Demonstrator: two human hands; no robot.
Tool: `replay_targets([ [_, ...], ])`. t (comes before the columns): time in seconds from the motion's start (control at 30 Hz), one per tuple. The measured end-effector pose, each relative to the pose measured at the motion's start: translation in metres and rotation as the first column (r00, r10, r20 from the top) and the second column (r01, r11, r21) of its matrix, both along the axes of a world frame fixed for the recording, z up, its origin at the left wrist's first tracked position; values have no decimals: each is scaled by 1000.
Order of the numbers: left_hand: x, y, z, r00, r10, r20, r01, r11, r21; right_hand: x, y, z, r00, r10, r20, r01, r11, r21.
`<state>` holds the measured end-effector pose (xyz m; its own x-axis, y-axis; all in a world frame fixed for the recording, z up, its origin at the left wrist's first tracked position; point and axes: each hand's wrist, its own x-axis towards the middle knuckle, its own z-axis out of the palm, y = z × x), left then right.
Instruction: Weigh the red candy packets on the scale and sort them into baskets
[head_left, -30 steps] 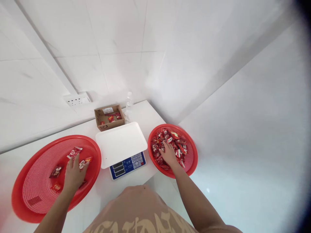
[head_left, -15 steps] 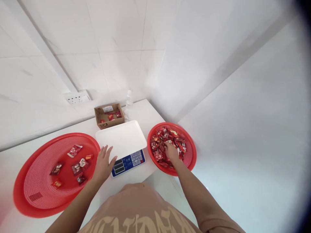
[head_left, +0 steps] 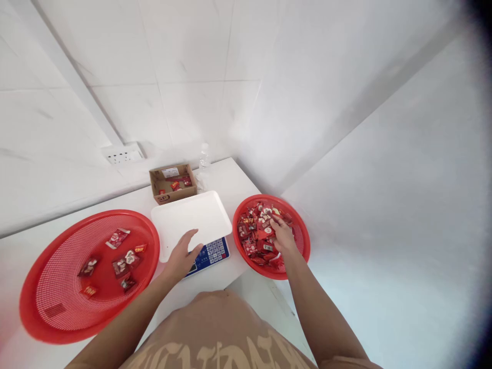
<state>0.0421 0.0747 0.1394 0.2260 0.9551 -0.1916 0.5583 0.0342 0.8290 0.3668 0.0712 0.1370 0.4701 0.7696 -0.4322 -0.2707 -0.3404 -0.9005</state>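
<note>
R hand [head_left: 283,237], over the R basket [head_left: 236,233], pinches a glossy red packet [head_left: 266,231] btwn thumb & fingers; the packet's just above the heap of crinkly foil-look packets [head_left: 249,248] inside, mostly red w/ white & gold bits. R basket = rd. red plastic, smooth rolled rim, fine mesh wall. L hand [head_left: 182,259] is spread, thumb apart from fingers, palm down over the front edge of the white pan [head_left: 196,215], a flat rect. w/ rounded corners; can't tell if it touches. Pan sits atop a scale [head_left: 216,253] w/ blue panel & small sq. keys, partly hidden by that hand. L basket [head_left: 57,277], same red mesh type, looks oval from here, w/ a few loose packets [head_left: 118,238] spread on its smooth base. Behind pan: open brown cardboard box [head_left: 175,196], some red packets in it, next to a clear ribbed plastic bottle [head_left: 204,158]. Table [head_left: 244,182] = smooth, white.
</note>
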Motion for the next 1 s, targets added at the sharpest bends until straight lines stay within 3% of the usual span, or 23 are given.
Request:
replay_targets([
  [0.1,21,3,19,959,78,272,1,960,-279,-38,4,16,946,83,-314,-92,996,-14],
  [0.17,33,6,27,875,196,444,34,887,-460,-67,6,22,879,187,-438,-191,981,36],
  [0.27,41,12,29,696,370,616,172,746,-643,-104,8,22,778,325,-537,-329,940,93],
  [0.33,40,15,27,624,425,656,225,706,-671,-120,9,19,749,383,-540,-405,911,85],
  [0.57,24,21,13,652,528,544,51,686,-726,-137,11,11,754,494,-432,-544,839,10],
  [0.7,19,33,4,615,626,480,-73,652,-755,-139,16,6,779,453,-434,-510,860,-17],
  [0.83,11,46,1,551,733,399,-183,572,-799,-140,23,-8,833,338,-438,-404,912,-64],
  [1.0,1,48,3,482,800,357,-201,498,-843,-140,26,-18,862,280,-422,-356,927,-113],
])
